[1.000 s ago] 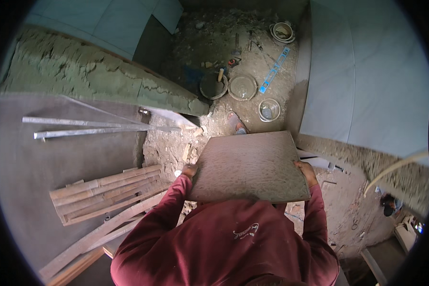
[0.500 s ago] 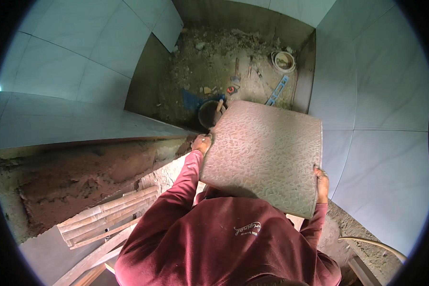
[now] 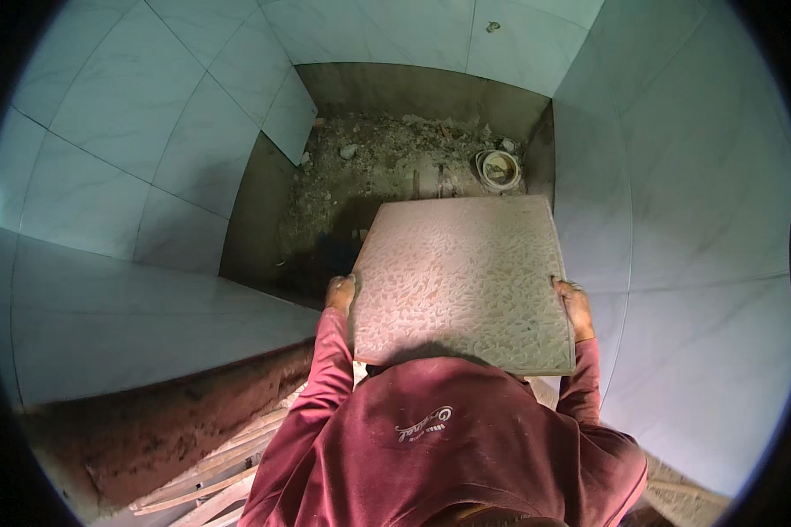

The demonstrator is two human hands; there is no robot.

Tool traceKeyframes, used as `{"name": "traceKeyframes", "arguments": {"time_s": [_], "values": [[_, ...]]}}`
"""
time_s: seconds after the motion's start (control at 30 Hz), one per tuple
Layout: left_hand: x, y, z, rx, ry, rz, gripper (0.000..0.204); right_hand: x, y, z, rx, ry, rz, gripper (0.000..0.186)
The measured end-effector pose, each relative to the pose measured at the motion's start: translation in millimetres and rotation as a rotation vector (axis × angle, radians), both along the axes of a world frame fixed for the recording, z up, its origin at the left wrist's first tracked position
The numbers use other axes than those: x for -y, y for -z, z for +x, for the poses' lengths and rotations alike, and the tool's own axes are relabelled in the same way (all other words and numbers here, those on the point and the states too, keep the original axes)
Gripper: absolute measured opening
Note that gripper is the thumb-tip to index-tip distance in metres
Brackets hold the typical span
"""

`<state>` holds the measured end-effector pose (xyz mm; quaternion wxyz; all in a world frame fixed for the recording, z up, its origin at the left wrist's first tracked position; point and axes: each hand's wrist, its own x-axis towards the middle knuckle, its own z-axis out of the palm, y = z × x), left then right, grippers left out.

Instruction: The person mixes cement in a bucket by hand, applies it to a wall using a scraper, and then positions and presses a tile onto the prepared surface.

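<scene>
I hold a large square tile (image 3: 457,272) with a pale pinkish, mottled, textured top face level in front of my body. My left hand (image 3: 340,293) is closed on its left edge. My right hand (image 3: 574,306) grips the right edge, thumb at the rim. Both forearms are in maroon sleeves. Beyond the tile, the rough, debris-strewn floor (image 3: 369,149) lies mostly in shadow, partly hidden by the tile.
Marbled tiled walls (image 3: 705,176) surround me on the left, back and right, above a bare grey cement band (image 3: 387,88). A round white bucket (image 3: 498,169) stands at the back right of the floor. Wooden slats (image 3: 193,492) and a rough ledge (image 3: 167,413) are at lower left.
I have moved forward into the tiled space with the tile held in both hands. The tile is squarer to me than half a second ago and now covers most tools on the floor.
</scene>
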<state>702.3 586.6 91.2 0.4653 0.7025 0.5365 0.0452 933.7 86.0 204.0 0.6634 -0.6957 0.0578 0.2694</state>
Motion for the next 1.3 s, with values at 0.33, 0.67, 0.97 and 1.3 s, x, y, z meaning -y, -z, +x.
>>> {"name": "traceKeyframes", "arguments": {"time_s": [0.33,0.67,0.97,1.3], "values": [[-103,83,-7,-0.114,0.299,0.363,0.041,-107,54,108,0.395,-0.466,-0.120,0.027],[70,59,-144,-0.749,0.861,0.410,0.042,35,100,-28,-0.091,-0.342,-0.192,0.033],[-173,-92,64,-0.400,0.288,0.128,0.032,-152,62,74,-0.212,-0.165,-0.228,0.030],[-425,-138,209,-0.516,0.512,0.070,0.043,-333,53,122,-0.030,-0.127,-0.121,0.033]]}}
